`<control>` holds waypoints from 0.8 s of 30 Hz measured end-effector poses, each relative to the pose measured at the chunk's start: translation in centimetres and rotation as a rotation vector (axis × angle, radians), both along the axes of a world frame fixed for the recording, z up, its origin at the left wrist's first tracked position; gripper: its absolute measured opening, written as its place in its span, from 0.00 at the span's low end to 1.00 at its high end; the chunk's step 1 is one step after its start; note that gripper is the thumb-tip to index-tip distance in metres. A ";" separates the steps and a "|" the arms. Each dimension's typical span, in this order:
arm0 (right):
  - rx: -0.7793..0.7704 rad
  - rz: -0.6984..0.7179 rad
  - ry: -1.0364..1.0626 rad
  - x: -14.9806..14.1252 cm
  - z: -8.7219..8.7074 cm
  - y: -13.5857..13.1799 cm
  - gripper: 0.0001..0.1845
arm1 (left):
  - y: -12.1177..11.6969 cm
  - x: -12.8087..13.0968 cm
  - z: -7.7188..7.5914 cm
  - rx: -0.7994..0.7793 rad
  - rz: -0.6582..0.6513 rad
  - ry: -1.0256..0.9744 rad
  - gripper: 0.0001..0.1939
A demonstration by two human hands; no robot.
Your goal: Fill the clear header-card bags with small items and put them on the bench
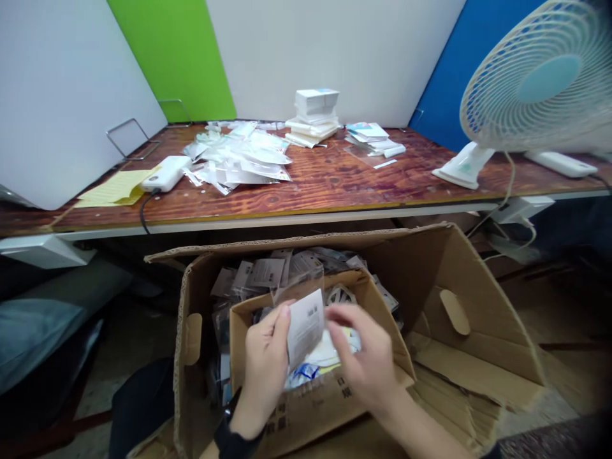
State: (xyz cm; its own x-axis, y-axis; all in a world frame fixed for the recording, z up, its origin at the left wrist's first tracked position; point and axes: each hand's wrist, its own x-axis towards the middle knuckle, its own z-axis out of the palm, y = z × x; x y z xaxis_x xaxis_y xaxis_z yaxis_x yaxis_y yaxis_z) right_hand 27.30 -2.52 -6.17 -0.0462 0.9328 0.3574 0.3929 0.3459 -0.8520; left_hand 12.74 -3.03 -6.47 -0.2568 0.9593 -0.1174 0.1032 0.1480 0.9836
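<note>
My left hand [266,349] grips a clear plastic packet with a white printed card [306,328] inside, thumb on its near face. The packet is tilted, and its clear flap rises at the top. My right hand [367,350] is at the card's right edge, fingers bent and smeared by motion; whether they pinch it I cannot tell. Both hands are over a small cardboard box [329,408] that holds white pieces and a blue-and-white wrapper [304,372]. This box sits inside a large carton [478,312], with several packed card packets [268,273] behind it.
Above the carton runs a wooden desk [329,182]. On it are a pile of clear packets [243,156], a stack of white cards [316,105], a smaller card pile [370,135], yellow paper [112,188], a white power strip [166,173] and a fan [540,83]. Carton flaps stick out rightward.
</note>
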 end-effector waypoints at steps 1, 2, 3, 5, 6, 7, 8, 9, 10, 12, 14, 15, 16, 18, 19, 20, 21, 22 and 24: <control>0.017 0.140 -0.035 -0.3 0.2 -0.4 0.16 | -0.2 0.2 -0.1 0.071 -0.020 0.080 0.14; 0.010 0.256 -0.048 -0.6 0.3 -0.6 0.19 | -0.4 0.4 -0.2 0.164 -0.051 0.163 0.15; -0.016 0.323 -0.036 -0.9 0.3 -0.8 0.22 | -0.6 0.6 -0.2 0.266 -0.088 0.251 0.16; -0.100 0.347 0.063 -1.1 0.3 -0.9 0.25 | -0.9 1.0 -0.2 0.434 -0.167 0.437 0.20; -0.149 0.328 0.138 -1.2 0.2 -0.8 0.25 | -1.0 1.1 -0.2 0.481 -0.202 0.529 0.23; -0.199 0.296 0.218 -1.2 0.1 -0.7 0.24 | -1.1 1.2 0.0 0.503 -0.230 0.614 0.25; -0.247 0.259 0.293 -1.2 0.0 -0.6 0.22 | -1.2 1.4 0.1 0.502 -0.250 0.685 0.26; -0.292 0.218 0.353 -1.2 0.0 -0.5 0.20 | -1.3 1.6 0.3 0.494 -0.262 0.742 0.26; -0.333 0.177 0.394 -1.3 0.1 -0.4 0.17 | -1.4 1.8 0.5 0.485 -0.269 0.783 0.27; -0.390 0.091 0.422 -1.4 0.2 -0.4 0.12 | -1.5 2.1 0.7 0.476 -0.286 0.830 0.27; -0.400 0.025 0.404 -1.4 0.3 -0.3 0.09 | -1.5 2.3 0.9 0.475 -0.297 0.830 0.26; -0.397 0.003 0.390 -1.3 0.3 -0.2 0.09 | -1.5 2.2 0.9 0.468 -0.289 0.806 0.25; -0.396 -0.013 0.375 -1.2 0.2 -0.2 0.09 | -1.3 2.0 0.9 0.444 -0.262 0.754 0.23; -0.407 -0.023 0.364 -0.9 0.1 0.0 0.10 | -0.6 1.3 0.8 0.314 -0.124 0.562 0.22; -0.419 -0.013 0.369 -0.8 0.0 0.1 0.11 | -0.1 0.8 0.7 0.225 -0.032 0.424 0.23; -0.431 0.004 0.378 -0.6 -0.1 0.2 0.11 | 0.4 0.3 0.7 0.132 0.052 0.269 0.25; -0.441 0.026 0.386 -0.5 -0.2 0.3 0.11 | 0.9 -0.2 0.7 0.054 0.097 0.112 0.28; -0.451 0.052 0.393 -0.3 -0.2 0.4 0.11 | 1.3 -0.6 0.7 -0.003 0.101 -0.029 0.29; -0.472 0.099 0.398 -0.1 -0.2 0.7 0.12 | 2.0 -1.3 0.7 -0.082 0.054 -0.196 0.25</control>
